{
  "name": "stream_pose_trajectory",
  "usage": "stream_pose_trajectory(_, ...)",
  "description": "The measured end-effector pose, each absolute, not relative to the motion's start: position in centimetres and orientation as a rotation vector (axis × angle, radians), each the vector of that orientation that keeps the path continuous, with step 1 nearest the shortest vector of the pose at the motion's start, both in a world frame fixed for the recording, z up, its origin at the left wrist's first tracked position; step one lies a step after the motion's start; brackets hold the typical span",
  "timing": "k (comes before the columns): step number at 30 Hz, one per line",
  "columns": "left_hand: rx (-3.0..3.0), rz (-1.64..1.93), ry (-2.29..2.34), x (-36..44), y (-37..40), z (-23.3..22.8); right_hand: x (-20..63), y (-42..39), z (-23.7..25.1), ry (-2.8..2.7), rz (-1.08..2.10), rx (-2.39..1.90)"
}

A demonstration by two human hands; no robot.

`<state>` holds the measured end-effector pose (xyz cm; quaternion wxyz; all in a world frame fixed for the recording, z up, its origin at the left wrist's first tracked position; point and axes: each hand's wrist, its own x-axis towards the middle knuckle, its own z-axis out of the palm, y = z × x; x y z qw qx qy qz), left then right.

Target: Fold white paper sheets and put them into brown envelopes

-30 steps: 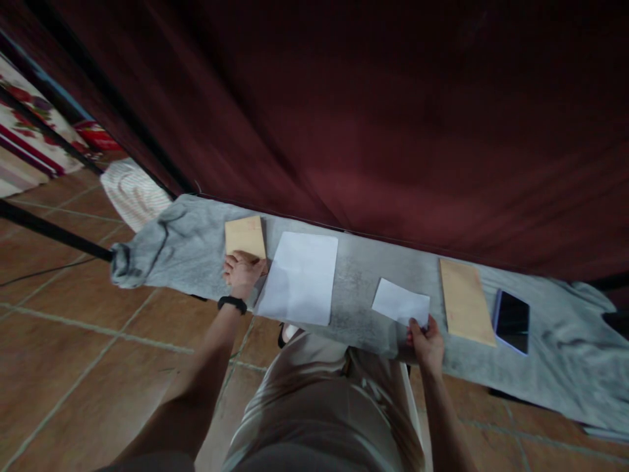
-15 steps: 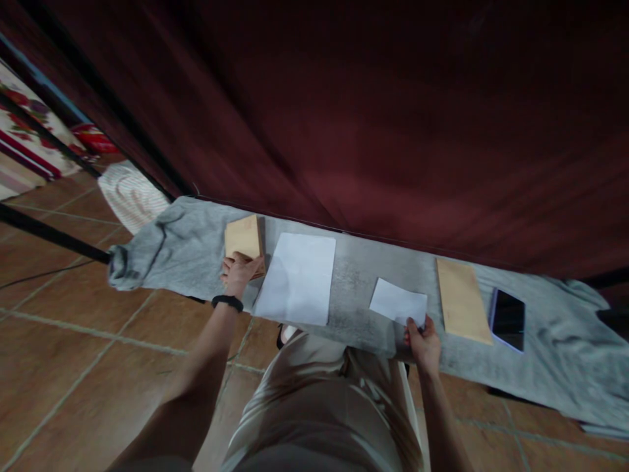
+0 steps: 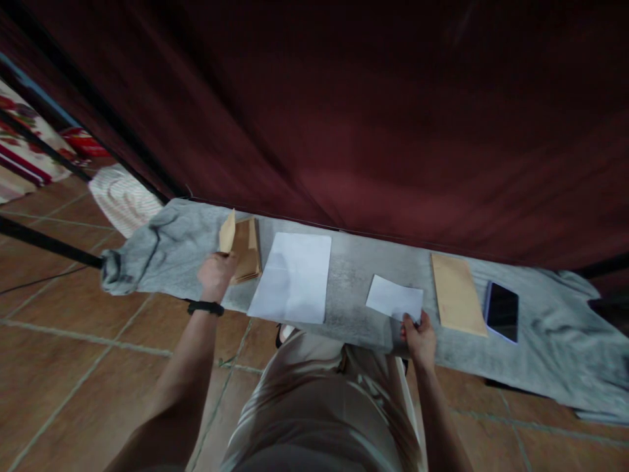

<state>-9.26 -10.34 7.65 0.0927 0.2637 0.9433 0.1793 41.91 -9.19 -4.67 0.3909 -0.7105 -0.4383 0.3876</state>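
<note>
Envelopes (image 3: 244,251) sit in the upper left of the frame, a small brown stack on the grey cloth (image 3: 354,288), and your left hand (image 3: 215,275) is right at their near left corner. You have the top envelope (image 3: 227,232) pinched by its lower edge, and it stands nearly upright, tilted away from the stack, its long axis running up the frame from your fingers. The rest of the stack lies flat just right of that hand, touching or almost touching the large white sheet (image 3: 291,278) in the middle.

Your right hand (image 3: 417,337) is well apart, low and right of centre. Its fingertips press the near right corner of the small folded white paper (image 3: 394,299), which lies flat with its long axis running left to right; you cannot tell whether a finger is curled under its edge. Just beyond it to the right lies a longer brown envelope (image 3: 458,294), long axis pointing up the frame, then a dark phone (image 3: 502,311).

So the lifted envelope lies up from your left hand, and the folded paper lies up and left from your right hand, with the large sheet between them.
</note>
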Motion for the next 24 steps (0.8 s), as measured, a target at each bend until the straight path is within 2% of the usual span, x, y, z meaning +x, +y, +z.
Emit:
stream_pose_trajectory(6,1.150,0.315,3.166,-7.3,-12.2,11.2,41.8,-9.2,-4.3,-1.134,0.971,-1.833)
stream_pose_trajectory(11,1.502,0.269,3.086,-1.4,-11.7,12.6,41.7,-9.2,-4.2,-1.132,0.962,-1.824)
stream_pose_trajectory(16,1.773,0.059,2.498,6.8,-9.4,10.9,41.7,-9.3,-4.3,-1.130,0.975,-1.771)
stream_pose_trajectory(18,1.786,0.097,2.295,8.8,-8.3,9.9,41.8,-9.4,-4.3,-1.129,0.985,-1.770)
stream_pose_trajectory(21,1.740,0.277,2.318,8.6,-6.6,8.2,41.8,-9.4,-4.3,-1.138,0.991,-1.777)
stream_pose_trajectory(24,1.699,0.332,2.401,5.3,-4.8,6.1,41.7,-9.5,-4.2,-1.154,0.964,-1.799)
